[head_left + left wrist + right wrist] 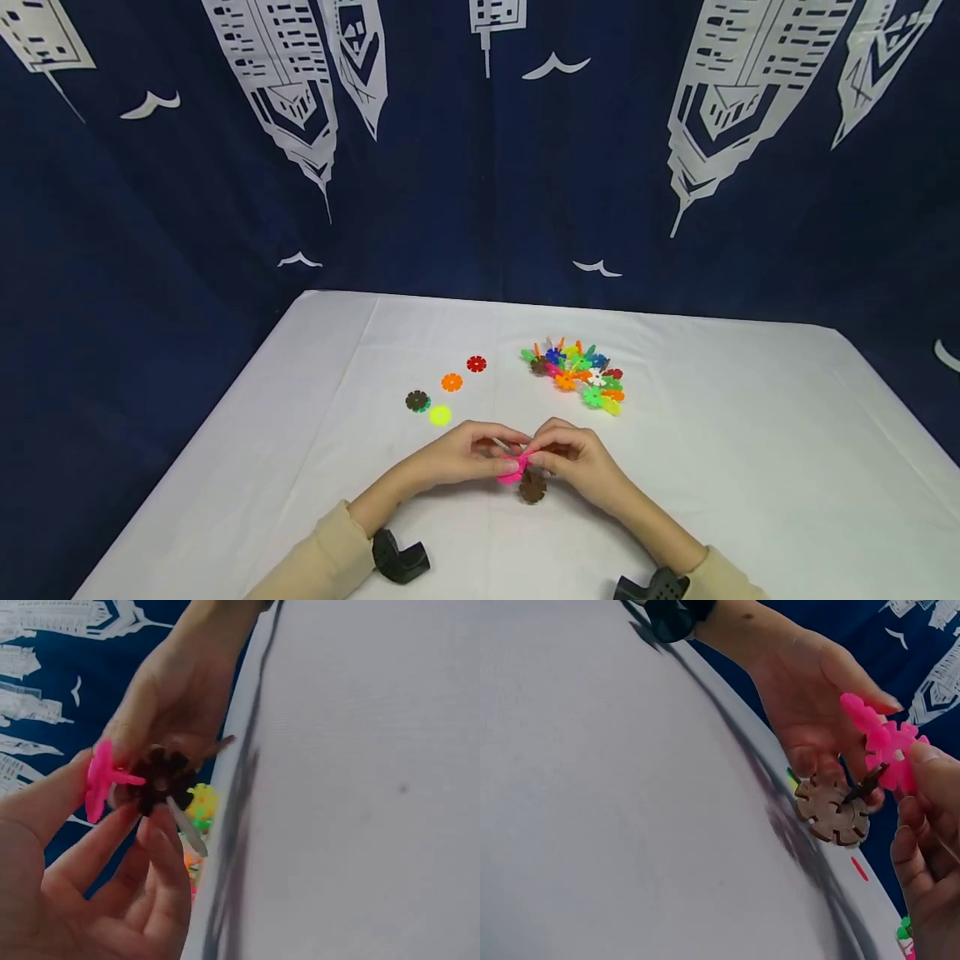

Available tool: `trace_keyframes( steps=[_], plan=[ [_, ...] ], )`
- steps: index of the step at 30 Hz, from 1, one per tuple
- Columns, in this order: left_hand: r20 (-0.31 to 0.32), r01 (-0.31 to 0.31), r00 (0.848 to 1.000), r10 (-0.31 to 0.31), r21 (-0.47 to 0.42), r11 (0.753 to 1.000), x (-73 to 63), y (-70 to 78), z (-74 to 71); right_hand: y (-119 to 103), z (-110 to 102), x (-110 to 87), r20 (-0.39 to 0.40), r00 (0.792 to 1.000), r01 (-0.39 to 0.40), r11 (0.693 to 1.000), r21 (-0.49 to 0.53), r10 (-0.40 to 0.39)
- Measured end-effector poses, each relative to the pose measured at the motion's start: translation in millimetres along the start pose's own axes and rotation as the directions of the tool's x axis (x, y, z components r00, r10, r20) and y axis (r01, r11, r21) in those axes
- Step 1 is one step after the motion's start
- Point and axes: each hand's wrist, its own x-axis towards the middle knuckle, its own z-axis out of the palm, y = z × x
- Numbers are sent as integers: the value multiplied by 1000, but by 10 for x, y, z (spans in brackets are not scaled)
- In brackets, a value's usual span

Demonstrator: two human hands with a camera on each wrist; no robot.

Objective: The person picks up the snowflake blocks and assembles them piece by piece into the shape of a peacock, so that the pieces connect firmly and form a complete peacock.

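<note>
Both hands meet over the near middle of the table around a small cluster of notched, flower-shaped plastic discs joined together. My left hand (480,454) pinches a pink disc (510,475) of the cluster between thumb and fingers. From the other side, my right hand (576,457) pinches another pink disc (898,754), which stands at an angle to the first. Below them hangs a brown disc (532,487), its notched face turned out in the right wrist view (829,814). A whitish disc (187,829) shows edge-on in the left wrist view. Fingers hide some of the joints.
Beyond the hands to the right lies a heap of many-coloured discs (577,375). Loose red (476,364), orange (452,382), yellow (440,415) and dark brown (417,401) discs lie to the left. A dark blue printed curtain (435,208) hangs behind the white-covered table (720,433).
</note>
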Motion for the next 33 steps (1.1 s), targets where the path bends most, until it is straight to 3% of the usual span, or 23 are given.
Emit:
trace_keyframes(
  steps=[3, 6, 10, 13, 18, 20, 23, 26, 28, 33],
  plan=[
    [80, 89, 993, -83, -78, 993, -23, 3, -9, 11, 38, 22, 40, 999, 27, 999, -19, -26],
    [89, 122, 990, -111, -127, 984, -29, 5, -3, 11, 64, 45, 40, 998, 52, 997, -58, -50],
    [32, 114, 993, -110, -148, 982, -8, -4, 6, 19, 59, 60, -3, 1000, 23, 994, -107, -24],
    [-54, 106, 992, -115, -155, 982, 22, -2, 5, 32, 36, 61, -60, 997, -49, 990, -134, 41],
    [-215, 96, 968, -126, -143, 985, 74, 24, -12, 38, 2, 46, -139, 979, -163, 982, -97, 149],
    [-235, 106, 962, -137, -141, 984, 71, 37, -17, 45, -15, 43, -136, 977, -174, 981, -86, 161],
    [-193, 134, 968, -158, -130, 982, 35, 57, -15, 21, -84, 53, -111, 979, -185, 977, -107, 173],
    [-131, 148, 978, -163, -118, 982, -11, 72, 1, -53, -278, 86, -121, 975, -204, 966, -161, 186],
    [-105, 149, 981, -162, -116, 982, -33, 75, 14, -102, -498, 126, -169, 967, -226, 949, -222, 191],
    [-103, 147, 981, -162, -139, 979, -46, 64, 35, -61, -1173, 281, -351, 893, -399, 854, -334, 280]
  ],
)
